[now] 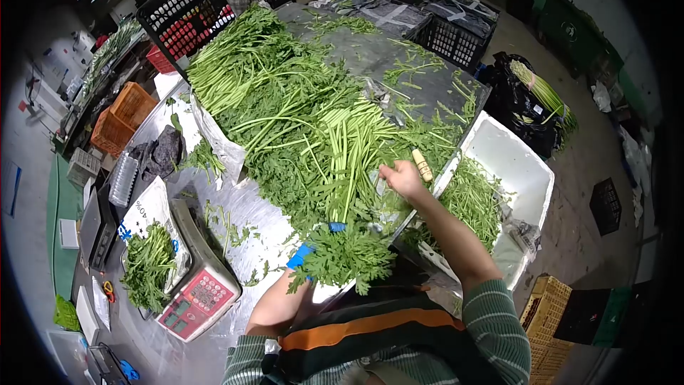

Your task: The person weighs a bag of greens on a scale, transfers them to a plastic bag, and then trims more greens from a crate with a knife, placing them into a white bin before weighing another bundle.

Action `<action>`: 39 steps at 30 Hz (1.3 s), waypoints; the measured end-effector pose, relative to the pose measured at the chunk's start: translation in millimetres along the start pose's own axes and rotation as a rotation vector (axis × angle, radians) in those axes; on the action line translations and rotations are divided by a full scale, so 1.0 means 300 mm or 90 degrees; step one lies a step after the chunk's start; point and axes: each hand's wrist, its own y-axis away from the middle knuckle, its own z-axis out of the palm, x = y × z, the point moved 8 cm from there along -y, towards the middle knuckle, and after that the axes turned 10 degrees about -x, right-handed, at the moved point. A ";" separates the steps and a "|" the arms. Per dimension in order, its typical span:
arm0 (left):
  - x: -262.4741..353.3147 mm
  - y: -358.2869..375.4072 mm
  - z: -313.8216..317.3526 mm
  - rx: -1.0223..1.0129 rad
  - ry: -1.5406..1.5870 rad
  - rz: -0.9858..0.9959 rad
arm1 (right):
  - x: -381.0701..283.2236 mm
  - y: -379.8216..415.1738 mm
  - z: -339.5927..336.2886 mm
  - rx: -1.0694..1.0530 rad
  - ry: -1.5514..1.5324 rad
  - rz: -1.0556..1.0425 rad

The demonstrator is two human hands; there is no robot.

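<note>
Bunch (345, 257) covered left hand (300, 255), grip hidden | right hand (403, 177) curled by stalks (356, 132), hold unclear | gathering likely; next needed loose stalks

The person wears a shirt with short green sleeves (496, 321) crossed by thin pale stripes. Over it lies a dark garment (420, 301), apparently an apron, with a broad orange band (370, 326) running across the chest. A bright blue wrap (300, 256) shows at the left wrist; both forearms (459, 239) are bare.
</note>
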 end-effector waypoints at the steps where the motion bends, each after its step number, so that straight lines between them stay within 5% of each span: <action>1: -0.004 0.003 -0.005 0.003 -0.007 -0.004 | 0.010 -0.011 0.014 -0.009 -0.147 0.012; 4: -0.015 0.009 -0.013 0.011 -0.040 -0.022 | -0.016 -0.046 0.077 -0.013 -0.012 0.129; 7: -0.021 0.017 -0.028 0.037 -0.093 -0.048 | 0.005 -0.122 0.127 0.022 0.072 0.096; 8: -0.014 0.013 -0.034 0.039 -0.094 -0.046 | -0.001 -0.112 0.128 -0.004 0.018 0.120; 11: 0.059 0.024 0.071 -0.266 -0.285 0.162 | -0.006 -0.111 0.083 -0.079 -0.086 0.129; 15: -0.001 -0.012 -0.023 -0.108 0.004 0.046 | 0.010 -0.091 0.053 -0.123 -0.408 0.111; 17: -0.005 -0.025 -0.031 -0.093 0.028 0.043 | 0.050 -0.079 0.029 -0.013 -0.496 0.143; 19: -0.009 -0.039 -0.037 -0.085 0.045 0.043 | 0.089 -0.094 0.075 -0.207 -0.567 0.144; 21: -0.009 -0.048 -0.041 -0.078 0.058 0.041 | 0.060 -0.062 0.096 -0.242 -0.573 0.169; 24: 0.009 -0.059 0.004 -0.072 0.079 0.042 | 0.063 -0.038 0.060 -0.079 -0.208 0.184; 27: 0.007 -0.055 0.035 -0.067 0.079 0.031 | 0.028 -0.010 0.165 -0.214 -0.154 0.191; 29: 0.007 -0.050 0.025 -0.065 0.082 0.028 | 0.034 0.028 0.180 -0.134 -0.236 0.241; 33: 0.017 -0.032 0.018 -0.066 0.083 0.028 | 0.085 -0.024 0.124 -0.228 -0.175 0.209; 35: 0.019 -0.023 0.024 -0.066 0.089 0.026 | 0.101 -0.022 -0.015 -0.015 -0.099 0.161; 39: 0.017 -0.026 0.021 -0.074 0.092 0.024 | 0.197 -0.032 -0.034 -0.157 -0.122 0.205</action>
